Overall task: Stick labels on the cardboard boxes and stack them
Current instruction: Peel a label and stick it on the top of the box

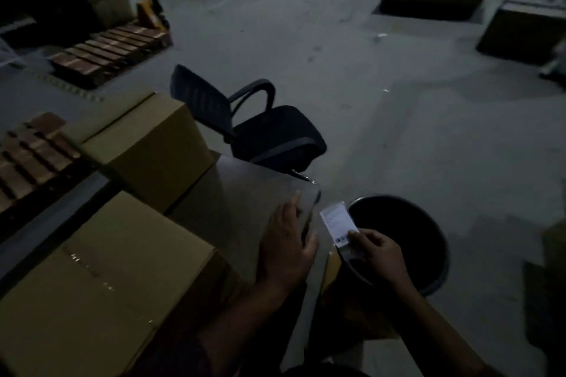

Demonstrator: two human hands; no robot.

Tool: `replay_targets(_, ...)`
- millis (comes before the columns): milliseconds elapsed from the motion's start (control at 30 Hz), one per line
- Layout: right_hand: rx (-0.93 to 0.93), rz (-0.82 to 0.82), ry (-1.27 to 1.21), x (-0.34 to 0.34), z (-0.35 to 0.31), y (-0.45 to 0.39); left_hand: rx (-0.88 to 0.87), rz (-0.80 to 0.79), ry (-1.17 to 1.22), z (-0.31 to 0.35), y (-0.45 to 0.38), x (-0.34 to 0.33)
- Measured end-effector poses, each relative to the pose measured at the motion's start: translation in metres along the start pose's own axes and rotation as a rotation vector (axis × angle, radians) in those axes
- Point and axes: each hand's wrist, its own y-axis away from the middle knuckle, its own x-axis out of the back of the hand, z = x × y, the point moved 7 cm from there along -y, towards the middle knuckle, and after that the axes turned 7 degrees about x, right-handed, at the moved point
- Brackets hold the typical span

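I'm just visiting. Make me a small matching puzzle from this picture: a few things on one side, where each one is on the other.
Things:
1. label
2. left hand
3. office chair
4. bucket

Places:
A. on the floor under the label
B. flat on the tabletop
C. pinched in the right hand
D. beyond the table's far corner

Pairs: 1-C, 2-B, 3-D, 4-A

Left hand (286, 242) lies flat, fingers (294, 202) straight; right hand (378, 254) pinches, fingers curled.

The white label (338, 225) carries printed lines and a barcode, too dim and blurred to read
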Motion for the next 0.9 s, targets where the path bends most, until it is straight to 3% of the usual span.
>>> replay_targets(133,-0.118,0.158,0.213,0.064,0.049,-0.028,-0.051,-0.279,-0.077,0.015,-0.003,-0.079)
replay_targets(233,-0.223,0.238,0.298,0.089,0.079,-0.046,-0.112,-0.397,-0.206,0.02,-0.004,-0.12)
replay_targets(367,-0.148,0.304,0.542,0.106,0.088,-0.072,-0.138,-0.48,-0.259,0.022,-0.004,-0.147)
replay_targets(467,-0.078,0.251,0.658,0.094,0.09,-0.089,-0.119,-0.476,-0.264,0.021,-0.008,-0.15)
replay_targets(600,-0.053,-0.014,0.801,0.057,0.112,-0.101,-0.051,-0.444,-0.247,0.012,-0.015,-0.144)
replay_targets(733,0.019,-0.057,0.799,0.04,0.105,-0.091,0.007,-0.385,-0.225,0.002,-0.018,-0.133)
replay_targets(900,0.215,-0.009,0.639,0.007,0.048,-0.073,0.089,-0.266,-0.081,-0.005,-0.024,-0.106)
